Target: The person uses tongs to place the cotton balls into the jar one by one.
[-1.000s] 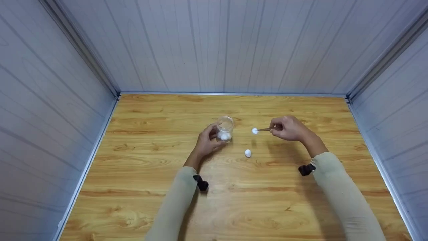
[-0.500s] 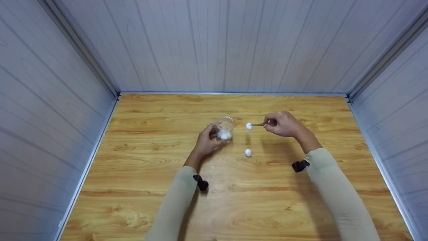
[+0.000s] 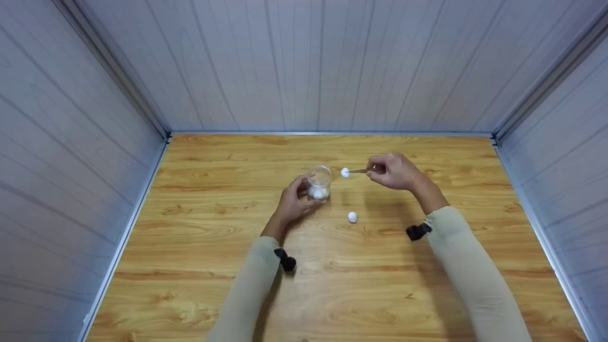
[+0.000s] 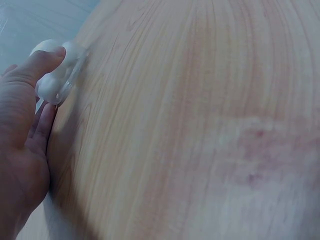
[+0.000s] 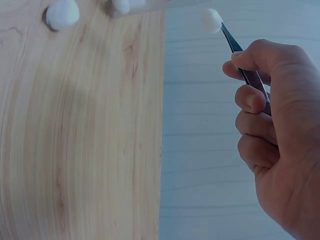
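Two beige sleeves (image 3: 247,289) come in from the near edge of the wooden table (image 3: 213,294), each with a small black wrist camera (image 3: 287,261) strapped at the cuff. Farther in, a loose cotton ball (image 3: 352,217) lies alone on the boards, a little right of the table's middle and well apart from both hands.

Beyond it, toward the middle of the table, the left hand (image 3: 292,202) curls its fingers and thumb round a small clear jar (image 3: 319,182) that stands upright on the wood with its mouth open. White cotton balls (image 3: 318,193) sit in the bottom of the jar. In the left wrist view the thumb (image 4: 42,62) presses on the jar's side and the white balls show through the clear wall.

Just past the jar and to its right, the right hand (image 3: 393,171) is raised above the table, its fingers closed on a pair of thin metal tweezers (image 3: 362,170). The tweezer tips pinch a second cotton ball (image 3: 345,172), which hangs in the air just beside the jar's rim, on its right side and not yet over the mouth. The right wrist view shows the fingers (image 5: 252,97) wrapped round the tweezer shaft with the ball at the tip.

Behind everything, pale panelled walls (image 3: 304,66) close off the far edge and both sides of the table.
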